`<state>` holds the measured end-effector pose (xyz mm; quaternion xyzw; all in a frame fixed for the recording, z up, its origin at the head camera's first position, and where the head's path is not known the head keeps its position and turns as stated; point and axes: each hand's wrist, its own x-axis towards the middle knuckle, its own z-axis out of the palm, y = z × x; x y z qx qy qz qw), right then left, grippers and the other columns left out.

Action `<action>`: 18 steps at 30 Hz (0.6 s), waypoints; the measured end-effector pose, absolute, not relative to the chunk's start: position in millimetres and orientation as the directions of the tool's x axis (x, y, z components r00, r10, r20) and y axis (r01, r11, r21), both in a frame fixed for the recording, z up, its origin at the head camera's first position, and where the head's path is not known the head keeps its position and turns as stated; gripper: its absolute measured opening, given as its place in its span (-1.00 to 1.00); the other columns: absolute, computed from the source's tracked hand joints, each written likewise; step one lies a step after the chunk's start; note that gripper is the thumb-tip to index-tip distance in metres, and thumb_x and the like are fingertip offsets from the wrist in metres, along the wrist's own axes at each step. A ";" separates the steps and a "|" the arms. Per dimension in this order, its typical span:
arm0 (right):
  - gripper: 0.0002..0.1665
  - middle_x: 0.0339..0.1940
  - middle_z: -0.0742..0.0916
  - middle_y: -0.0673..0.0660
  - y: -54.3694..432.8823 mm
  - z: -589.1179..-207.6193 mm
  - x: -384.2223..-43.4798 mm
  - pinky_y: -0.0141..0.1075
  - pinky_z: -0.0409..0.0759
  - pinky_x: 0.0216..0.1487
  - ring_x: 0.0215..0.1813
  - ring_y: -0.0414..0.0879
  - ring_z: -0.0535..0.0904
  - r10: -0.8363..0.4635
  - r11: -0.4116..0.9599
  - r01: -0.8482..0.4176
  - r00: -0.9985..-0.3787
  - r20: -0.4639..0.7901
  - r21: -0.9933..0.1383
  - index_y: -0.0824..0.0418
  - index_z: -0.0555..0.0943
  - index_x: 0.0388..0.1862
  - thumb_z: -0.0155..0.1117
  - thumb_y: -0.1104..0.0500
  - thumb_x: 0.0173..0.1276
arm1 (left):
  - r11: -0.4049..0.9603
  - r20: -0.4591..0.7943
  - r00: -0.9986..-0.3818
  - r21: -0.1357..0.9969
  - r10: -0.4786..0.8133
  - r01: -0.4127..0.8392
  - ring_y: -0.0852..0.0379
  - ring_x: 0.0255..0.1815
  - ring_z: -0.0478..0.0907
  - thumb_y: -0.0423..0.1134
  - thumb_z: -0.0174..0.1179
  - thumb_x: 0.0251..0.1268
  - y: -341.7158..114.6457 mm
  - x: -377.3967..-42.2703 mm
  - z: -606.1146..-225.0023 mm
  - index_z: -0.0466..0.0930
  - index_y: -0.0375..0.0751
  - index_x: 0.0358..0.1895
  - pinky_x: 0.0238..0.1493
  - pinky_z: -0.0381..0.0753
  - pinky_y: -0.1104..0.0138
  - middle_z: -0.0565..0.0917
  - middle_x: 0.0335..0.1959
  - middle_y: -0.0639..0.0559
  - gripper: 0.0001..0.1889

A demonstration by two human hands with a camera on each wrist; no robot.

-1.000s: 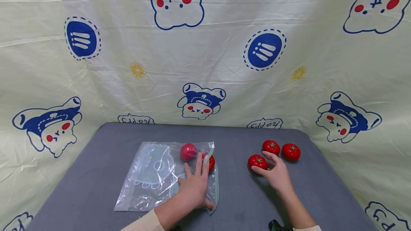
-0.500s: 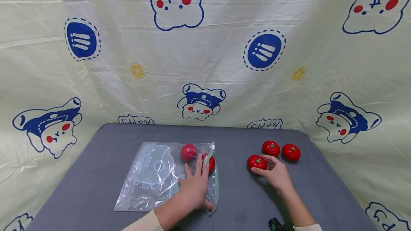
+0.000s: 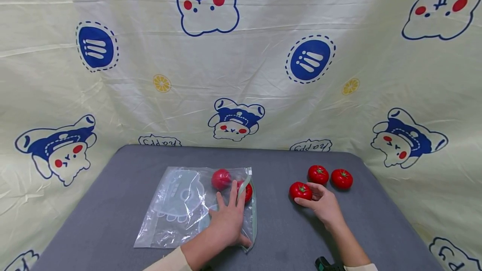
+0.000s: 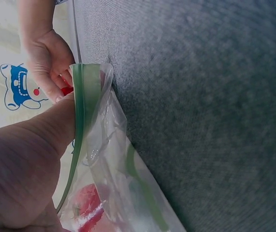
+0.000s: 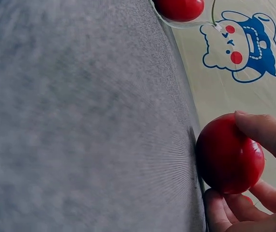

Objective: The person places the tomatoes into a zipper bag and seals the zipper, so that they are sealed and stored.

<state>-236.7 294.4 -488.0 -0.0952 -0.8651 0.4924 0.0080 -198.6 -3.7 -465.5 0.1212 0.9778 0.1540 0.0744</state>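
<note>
My left hand (image 3: pixel 227 221) lies with its fingers spread and straight over the mouth end of a clear zip bag (image 3: pixel 158 225). Its thumb reaches to the bag's green zip strip (image 4: pixel 80 111). Two red tomatoes are inside the bag: one tomato (image 3: pixel 221 178) just beyond my fingertips, another (image 3: pixel 248 193) partly covered by my fingers near the zip. To the right, my right hand (image 3: pixel 325 206) grips a red tomato (image 3: pixel 300 190) between thumb and fingers. In the right wrist view this tomato (image 5: pixel 230 154) appears to be at the table surface.
Two more tomatoes, one (image 3: pixel 318 174) behind my right hand and one (image 3: pixel 341 178) farther right, rest on the grey table (image 3: pixel 278 229). A dark device (image 3: pixel 324 264) shows by the right wrist. A patterned curtain (image 3: pixel 263 124) hangs behind the table.
My right fingers have settled lower around the near tomato, which has shifted very slightly left. The left hand and the bag look unmoved.
</note>
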 end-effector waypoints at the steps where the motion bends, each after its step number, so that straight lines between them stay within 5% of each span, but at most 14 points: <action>1: -0.06 0.43 0.51 0.42 294.2 -488.6 -236.7 -0.39 0.61 0.00 0.32 0.25 0.48 0.172 0.493 0.154 -0.982 -0.077 -0.856 0.28 0.37 0.48 0.59 0.03 0.22 | 0.922 -0.108 -0.960 0.322 0.259 0.213 -0.64 0.55 0.02 0.21 0.74 -0.51 -3.6 -198.6 -465.5 0.04 -0.03 0.62 0.10 0.44 -0.52 -0.20 0.73 -0.08 0.45; 18: -0.09 0.44 0.51 0.30 287.8 -490.6 -236.4 -0.37 0.64 -0.02 0.22 0.14 0.58 0.147 0.443 0.141 -0.986 -0.083 -0.886 0.12 0.43 0.48 0.61 0.02 0.19 | 0.928 -0.123 -0.959 0.309 0.255 0.207 -0.64 0.55 0.02 0.22 0.73 -0.50 -2.6 -199.2 -465.7 0.04 -0.02 0.62 0.11 0.46 -0.50 -0.22 0.73 -0.08 0.45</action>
